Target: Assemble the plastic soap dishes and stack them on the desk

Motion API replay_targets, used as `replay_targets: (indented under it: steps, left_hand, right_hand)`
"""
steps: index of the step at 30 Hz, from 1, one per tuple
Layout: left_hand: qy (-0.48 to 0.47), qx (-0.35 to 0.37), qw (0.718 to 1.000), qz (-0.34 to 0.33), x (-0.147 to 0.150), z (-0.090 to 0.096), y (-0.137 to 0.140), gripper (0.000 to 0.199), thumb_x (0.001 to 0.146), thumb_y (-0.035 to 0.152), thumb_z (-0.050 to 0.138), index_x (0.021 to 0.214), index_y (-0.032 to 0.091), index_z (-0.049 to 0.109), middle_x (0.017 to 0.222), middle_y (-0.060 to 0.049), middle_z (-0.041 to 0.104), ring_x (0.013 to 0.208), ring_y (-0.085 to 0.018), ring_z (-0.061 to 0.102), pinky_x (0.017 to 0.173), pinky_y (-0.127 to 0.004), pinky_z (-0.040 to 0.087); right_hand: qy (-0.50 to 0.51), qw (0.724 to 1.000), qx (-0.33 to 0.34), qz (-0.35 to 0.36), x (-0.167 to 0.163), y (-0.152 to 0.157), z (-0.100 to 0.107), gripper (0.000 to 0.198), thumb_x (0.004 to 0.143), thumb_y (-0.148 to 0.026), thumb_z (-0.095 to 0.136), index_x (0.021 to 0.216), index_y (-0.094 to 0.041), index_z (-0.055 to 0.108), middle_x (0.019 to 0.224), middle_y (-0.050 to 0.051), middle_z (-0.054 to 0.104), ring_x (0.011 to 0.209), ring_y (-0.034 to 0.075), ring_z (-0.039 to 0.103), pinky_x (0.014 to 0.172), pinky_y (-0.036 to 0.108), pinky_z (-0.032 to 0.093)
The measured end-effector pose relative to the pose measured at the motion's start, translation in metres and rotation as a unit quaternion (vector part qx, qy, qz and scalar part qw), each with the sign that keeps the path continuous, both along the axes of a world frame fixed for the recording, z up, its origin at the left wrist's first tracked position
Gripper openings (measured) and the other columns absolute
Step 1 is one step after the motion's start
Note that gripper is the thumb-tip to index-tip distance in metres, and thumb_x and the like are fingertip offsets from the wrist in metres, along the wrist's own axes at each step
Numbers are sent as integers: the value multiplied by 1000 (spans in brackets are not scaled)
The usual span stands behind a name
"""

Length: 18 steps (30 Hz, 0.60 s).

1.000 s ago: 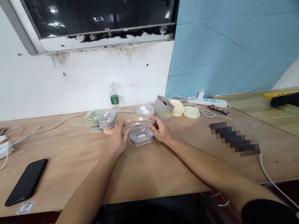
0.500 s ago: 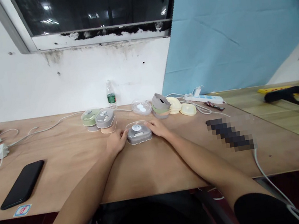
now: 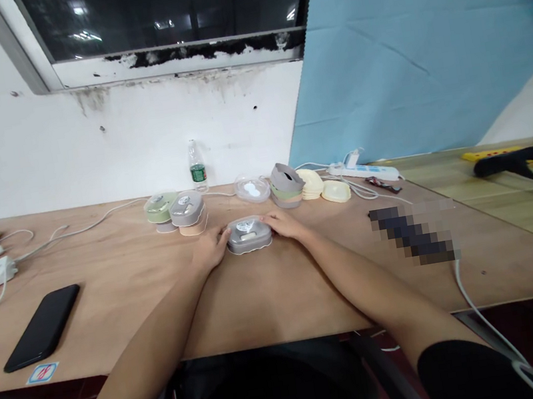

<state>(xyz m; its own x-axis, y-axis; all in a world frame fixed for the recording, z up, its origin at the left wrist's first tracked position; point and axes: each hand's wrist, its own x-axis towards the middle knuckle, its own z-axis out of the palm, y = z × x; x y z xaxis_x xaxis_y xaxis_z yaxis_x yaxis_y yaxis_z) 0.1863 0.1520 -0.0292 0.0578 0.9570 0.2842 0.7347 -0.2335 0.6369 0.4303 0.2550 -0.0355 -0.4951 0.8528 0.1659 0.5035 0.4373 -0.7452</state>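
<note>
A grey rounded box (image 3: pixel 249 241) with a clear cover (image 3: pixel 256 221) and a white label on top sits on the table in front of me. My left hand (image 3: pixel 211 247) presses against its left side, thumb at the cover's edge and fingers curled. Against the right side, my right hand (image 3: pixel 284 222) holds the box with its fingers at the far corner of the cover. The far sides of both hands' grip are partly hidden. Behind my left hand stand stacked boxes, a green one (image 3: pixel 160 207) and a grey one (image 3: pixel 187 208) on top.
Beyond my right hand are a clear cover (image 3: pixel 252 189), stacked grey and green sleeves (image 3: pixel 287 186) and pale yellow trays (image 3: pixel 335 191). A bottle (image 3: pixel 198 170) stands by the wall. A black phone (image 3: pixel 42 327) lies left; power strips (image 3: pixel 368 172) and cables lie at the back.
The clear cover seems to sit slightly lower on the grey box, and its label looks tilted. Both hands keep their places at the box's sides; the view has shifted a little.
</note>
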Motion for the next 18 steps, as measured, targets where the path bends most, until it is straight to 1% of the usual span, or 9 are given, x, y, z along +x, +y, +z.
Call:
replay_targets:
  steps: [3,4,6,8,9,11,13,15,18]
  left_hand:
    - [13,-1,1000,-18,-2,-2,0,56,93,58,34,127,20,58,121,-10,65,109,-26,60,93,-38,46]
    - [22,-1,1000,-20,-2,-2,0,60,90,61,40,130,18,55,123,-12,63,110,-27,60,93,-39,46]
    - [42,1,999,-26,-2,-4,1,77,79,66,55,137,17,47,128,-15,59,114,-31,57,96,-43,44]
    - [57,5,997,-48,-2,-6,1,92,69,66,66,142,17,39,133,-16,55,120,-34,53,100,-46,41]
    - [59,4,996,-63,-2,-6,1,95,67,65,69,143,18,37,133,-16,55,121,-34,52,100,-47,40]
    - [48,-3,995,-87,-2,-6,1,96,65,62,72,144,20,35,132,-15,56,119,-33,54,99,-47,42]
    - [22,0,996,-92,-3,-4,0,96,64,58,75,143,20,36,132,-14,56,118,-32,55,97,-45,45]
    - [6,20,996,-88,-3,0,-3,95,62,56,77,141,20,38,132,-13,55,118,-31,54,97,-44,46]
    - [33,75,993,-86,-3,9,-10,94,61,56,78,140,20,41,132,-13,53,120,-31,52,100,-46,44]
  right_hand:
    - [9,1000,-19,-2,1,-1,1,46,85,-55,44,57,-19,48,49,-2,53,46,11,45,48,24,30]
    - [10,1000,-21,-3,1,-1,1,45,84,-55,45,57,-19,48,48,-2,53,45,11,44,47,24,30]
    - [11,1000,-22,0,1,-1,1,45,84,-55,47,57,-19,47,48,-2,53,44,10,44,47,24,29]
    - [13,1000,-17,4,1,0,0,46,84,-54,48,55,-19,46,47,-2,52,44,10,43,47,23,29]
    - [14,1000,-13,4,0,0,-1,46,83,-55,49,55,-19,46,47,-3,52,45,10,43,47,23,29]
    - [15,1000,-4,6,0,0,-2,47,83,-56,49,54,-19,46,48,-3,51,46,10,43,48,23,29]
    - [16,1000,4,11,0,0,-2,49,83,-59,48,54,-19,47,50,-3,51,48,10,44,49,23,30]
    - [26,1000,7,9,-1,-1,-3,52,83,-62,47,55,-19,47,50,-3,50,49,11,45,49,24,30]
    - [57,998,5,-23,-1,-1,-3,56,86,-67,40,56,-20,45,47,-3,48,48,12,45,49,25,32]
